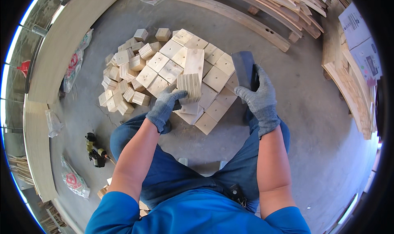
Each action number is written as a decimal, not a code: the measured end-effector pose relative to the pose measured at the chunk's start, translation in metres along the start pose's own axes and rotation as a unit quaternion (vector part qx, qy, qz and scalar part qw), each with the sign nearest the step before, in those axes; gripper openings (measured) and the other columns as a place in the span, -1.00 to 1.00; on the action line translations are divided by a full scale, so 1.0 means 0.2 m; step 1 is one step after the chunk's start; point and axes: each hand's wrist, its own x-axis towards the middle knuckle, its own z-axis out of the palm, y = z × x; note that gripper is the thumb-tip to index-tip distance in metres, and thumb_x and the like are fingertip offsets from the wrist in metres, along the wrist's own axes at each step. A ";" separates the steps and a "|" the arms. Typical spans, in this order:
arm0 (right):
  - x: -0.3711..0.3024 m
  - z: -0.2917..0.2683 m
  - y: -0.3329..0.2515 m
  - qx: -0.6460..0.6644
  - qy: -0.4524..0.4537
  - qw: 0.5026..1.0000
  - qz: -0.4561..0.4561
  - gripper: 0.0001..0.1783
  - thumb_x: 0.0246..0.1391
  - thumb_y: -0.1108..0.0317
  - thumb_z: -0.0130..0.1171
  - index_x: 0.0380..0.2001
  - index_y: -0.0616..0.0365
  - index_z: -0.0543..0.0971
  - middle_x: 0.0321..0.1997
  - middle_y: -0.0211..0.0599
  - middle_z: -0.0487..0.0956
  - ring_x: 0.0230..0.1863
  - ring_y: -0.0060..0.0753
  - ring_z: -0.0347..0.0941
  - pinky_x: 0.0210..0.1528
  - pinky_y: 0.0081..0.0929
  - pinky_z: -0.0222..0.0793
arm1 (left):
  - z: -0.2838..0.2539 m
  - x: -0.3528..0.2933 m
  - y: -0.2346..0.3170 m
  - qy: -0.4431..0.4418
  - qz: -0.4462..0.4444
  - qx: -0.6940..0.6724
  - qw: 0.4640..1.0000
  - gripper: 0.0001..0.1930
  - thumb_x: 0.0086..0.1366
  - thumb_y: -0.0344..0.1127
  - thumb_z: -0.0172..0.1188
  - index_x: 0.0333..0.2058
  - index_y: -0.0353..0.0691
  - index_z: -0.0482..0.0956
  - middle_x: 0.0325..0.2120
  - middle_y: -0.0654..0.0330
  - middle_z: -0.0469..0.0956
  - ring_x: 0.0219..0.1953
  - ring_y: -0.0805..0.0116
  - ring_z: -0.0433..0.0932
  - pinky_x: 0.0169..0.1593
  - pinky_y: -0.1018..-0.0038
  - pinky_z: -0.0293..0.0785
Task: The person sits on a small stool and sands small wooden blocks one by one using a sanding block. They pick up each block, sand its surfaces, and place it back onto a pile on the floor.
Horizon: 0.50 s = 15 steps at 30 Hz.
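Note:
Both of my hands wear grey knit gloves. My left hand (pixel 166 102) is closed on a wooden block (pixel 189 87), whose striped end grain faces up, above a flat layer of blocks. In my right hand (pixel 259 96) is a dark grey rectangular slab (pixel 243 67), gripped at its lower right side and tilted; its exact kind I cannot tell. Beneath the held block, a longer pale wood piece (pixel 194 63) lies on the layer. The layer is made of square wooden blocks (pixel 169 71) set edge to edge, several with a small hole in the top face.
Loose wooden blocks (pixel 127 72) are heaped left of the layer. A green and black power drill (pixel 96 150) lies on the floor at left, near a plastic bag (pixel 74 178). Long timber beams (pixel 234 16) and stacked planks (pixel 295 8) lie at the far side. Cartons (pixel 359 37) stand at right.

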 end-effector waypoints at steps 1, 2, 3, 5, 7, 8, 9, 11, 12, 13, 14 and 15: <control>0.00 0.01 0.00 -0.006 -0.003 1.000 -0.002 0.12 -0.10 0.17 0.70 0.48 0.31 0.36 0.39 0.15 0.54 0.38 0.05 0.52 0.46 -0.19 0.42 | -0.01 0.00 -0.02 0.011 0.001 0.013 1.000 -0.20 0.39 -0.13 0.44 0.51 -0.22 0.33 -0.07 0.13 0.71 -0.21 0.45 0.69 -0.20 0.43 0.67; 0.01 0.02 0.00 -0.022 -0.004 1.000 -0.008 0.12 -0.10 0.17 0.70 0.48 0.30 0.36 0.39 0.15 0.54 0.38 0.05 0.52 0.45 -0.19 0.43 | 0.01 -0.01 0.00 0.020 0.002 0.026 0.999 -0.16 0.38 -0.10 0.45 0.53 -0.21 0.30 -0.07 0.12 0.71 -0.23 0.44 0.69 -0.21 0.42 0.67; 0.01 0.03 0.00 -0.037 -0.004 0.999 -0.014 0.12 -0.10 0.18 0.70 0.48 0.30 0.36 0.39 0.15 0.54 0.38 0.04 0.52 0.45 -0.20 0.43 | 0.03 -0.02 0.01 0.029 0.004 0.039 0.999 -0.12 0.37 -0.07 0.46 0.55 -0.21 0.27 -0.08 0.11 0.71 -0.25 0.43 0.69 -0.22 0.41 0.68; 0.01 0.05 0.01 -0.055 -0.003 0.998 -0.026 0.12 -0.10 0.18 0.71 0.48 0.29 0.37 0.38 0.14 0.55 0.37 0.04 0.53 0.44 -0.20 0.44 | 0.03 -0.03 0.00 0.030 0.017 0.098 0.995 -0.04 0.34 0.01 0.48 0.56 -0.23 0.23 -0.04 0.05 0.70 -0.24 0.40 0.68 -0.22 0.42 0.68; 0.00 0.08 0.03 -0.057 0.001 0.998 -0.035 0.11 -0.11 0.18 0.71 0.48 0.28 0.38 0.37 0.12 0.56 0.37 0.03 0.53 0.44 -0.20 0.44 | 0.01 -0.04 0.02 0.025 0.018 0.146 0.989 0.03 0.30 0.09 0.50 0.56 -0.26 0.20 0.03 -0.03 0.67 -0.16 0.31 0.69 -0.15 0.39 0.69; 0.00 0.10 0.03 -0.053 -0.001 0.998 -0.029 0.11 -0.11 0.18 0.71 0.47 0.28 0.38 0.37 0.12 0.56 0.36 0.03 0.54 0.44 -0.20 0.44 | 0.00 -0.06 0.05 0.021 0.011 0.165 0.986 0.06 0.27 0.13 0.51 0.56 -0.28 0.20 0.08 -0.09 0.66 -0.08 0.25 0.70 -0.07 0.36 0.69; 0.00 0.11 0.02 -0.050 -0.003 0.998 -0.023 0.11 -0.12 0.18 0.71 0.47 0.28 0.38 0.36 0.11 0.57 0.36 0.03 0.54 0.44 -0.20 0.44 | -0.01 -0.07 0.06 0.017 0.004 0.184 0.983 0.09 0.25 0.18 0.52 0.56 -0.29 0.20 0.13 -0.14 0.64 -0.01 0.19 0.71 0.01 0.34 0.70; 0.00 0.14 0.04 -0.033 -0.010 0.999 -0.012 0.11 -0.12 0.18 0.72 0.46 0.28 0.39 0.35 0.11 0.58 0.35 0.03 0.55 0.43 -0.19 0.45 | -0.04 -0.04 0.02 0.052 0.072 0.233 0.968 0.12 0.21 0.15 0.57 0.56 -0.29 0.19 0.24 -0.16 0.58 0.19 0.07 0.63 0.23 0.26 0.59; 0.00 0.16 0.06 -0.019 -0.015 1.000 -0.008 0.11 -0.13 0.18 0.72 0.46 0.28 0.40 0.34 0.11 0.58 0.35 0.04 0.55 0.43 -0.19 0.45 | -0.05 -0.04 0.00 0.069 0.106 0.258 0.958 0.14 0.19 0.14 0.60 0.56 -0.29 0.19 0.30 -0.17 0.55 0.29 0.01 0.59 0.34 0.22 0.54; 0.01 0.18 0.08 -0.015 -0.019 1.000 -0.005 0.10 -0.13 0.18 0.72 0.46 0.28 0.40 0.34 0.12 0.58 0.35 0.04 0.55 0.43 -0.19 0.45 | -0.08 -0.04 -0.02 0.072 0.106 0.301 0.945 0.19 0.15 0.16 0.62 0.56 -0.30 0.16 0.33 -0.20 0.51 0.35 -0.04 0.53 0.40 0.22 0.46; 0.01 0.19 0.11 -0.012 -0.021 1.000 -0.002 0.10 -0.13 0.18 0.72 0.46 0.28 0.40 0.34 0.12 0.59 0.34 0.05 0.55 0.42 -0.19 0.45 | -0.07 -0.08 0.03 0.072 0.106 0.342 0.931 0.24 0.10 0.19 0.64 0.57 -0.31 0.14 0.36 -0.23 0.47 0.41 -0.08 0.46 0.46 0.22 0.38; 0.01 0.20 0.12 -0.018 -0.023 1.000 -0.001 0.10 -0.12 0.18 0.72 0.46 0.28 0.40 0.34 0.12 0.58 0.34 0.05 0.55 0.42 -0.18 0.45 | -0.07 -0.11 0.05 0.073 0.107 0.383 0.915 0.30 0.06 0.22 0.66 0.57 -0.31 0.11 0.40 -0.26 0.43 0.47 -0.12 0.40 0.53 0.21 0.30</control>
